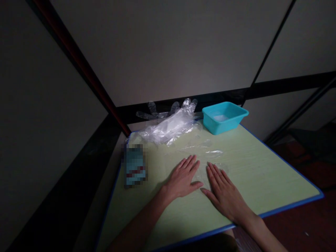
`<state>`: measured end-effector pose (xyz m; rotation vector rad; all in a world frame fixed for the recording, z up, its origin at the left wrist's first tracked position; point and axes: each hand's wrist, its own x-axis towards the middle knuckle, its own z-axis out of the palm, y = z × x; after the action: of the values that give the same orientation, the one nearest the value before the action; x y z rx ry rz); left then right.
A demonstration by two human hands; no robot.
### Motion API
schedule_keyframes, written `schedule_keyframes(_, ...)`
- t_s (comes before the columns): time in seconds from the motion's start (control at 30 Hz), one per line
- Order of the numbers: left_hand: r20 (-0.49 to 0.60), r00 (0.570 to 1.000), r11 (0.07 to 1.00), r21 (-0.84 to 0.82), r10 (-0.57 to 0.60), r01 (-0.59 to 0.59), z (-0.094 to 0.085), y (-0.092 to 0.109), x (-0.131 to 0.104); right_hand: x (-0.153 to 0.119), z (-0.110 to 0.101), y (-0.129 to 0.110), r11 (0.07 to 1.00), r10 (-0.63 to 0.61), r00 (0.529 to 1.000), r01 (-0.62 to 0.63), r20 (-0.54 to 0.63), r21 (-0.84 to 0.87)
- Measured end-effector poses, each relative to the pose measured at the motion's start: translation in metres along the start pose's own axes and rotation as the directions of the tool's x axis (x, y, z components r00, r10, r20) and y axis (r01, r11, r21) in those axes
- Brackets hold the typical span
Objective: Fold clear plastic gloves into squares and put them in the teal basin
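A thin clear plastic glove lies spread on the tabletop, hard to see against the pale surface. My left hand rests flat on its left part, fingers stretched out and palm down. Over its right part lies my right hand, also flat, with the thumb pointing toward the left thumb. A small gap separates the two hands. Past my fingertips, creased clear plastic catches the light. Farther back is a heaped pile of clear disposable gloves, some fingers sticking up against the wall.
A turquoise plastic basin stands at the table's back right corner, with something pale inside. A blurred-out blue-green packet lies near the left edge. The light green table has a blue rim and touches panelled walls behind and at the left.
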<state>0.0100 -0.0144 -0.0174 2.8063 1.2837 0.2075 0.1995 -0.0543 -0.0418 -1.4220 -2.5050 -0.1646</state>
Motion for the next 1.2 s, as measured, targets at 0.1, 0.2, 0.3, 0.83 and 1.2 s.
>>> schedule_keyframes(0.1, 0.003, 1.0, 1.0, -0.013, -0.003, 0.003, 0.0, -0.001, 0.0, 0.0, 0.0, -0.001, 1.0, -0.005, 1.0, 0.005, 0.004, 0.003)
schedule_keyframes(0.2, 0.006, 1.0, 1.0, -0.024, -0.004, 0.004, 0.001, -0.001, 0.0, 0.0, 0.001, -0.001, 1.0, -0.007, 1.0, 0.007, -0.005, 0.011)
schedule_keyframes(0.3, 0.004, 1.0, 1.0, -0.029, -0.009, 0.009, 0.002, -0.001, 0.0, 0.0, 0.0, 0.0, 1.0, 0.001, 1.0, -0.001, -0.004, 0.009)
schedule_keyframes(0.83, -0.004, 1.0, 1.0, -0.006, -0.018, 0.018, 0.003, -0.002, 0.0, -0.006, 0.003, 0.002, 0.998, 0.053, 0.996, -0.054, -0.066, -0.015)
schedule_keyframes(1.2, 0.015, 1.0, 1.0, -0.022, -0.017, 0.017, 0.002, -0.003, 0.0, -0.009, 0.007, 0.004, 0.997, 0.063, 0.995, -0.066, -0.076, -0.043)
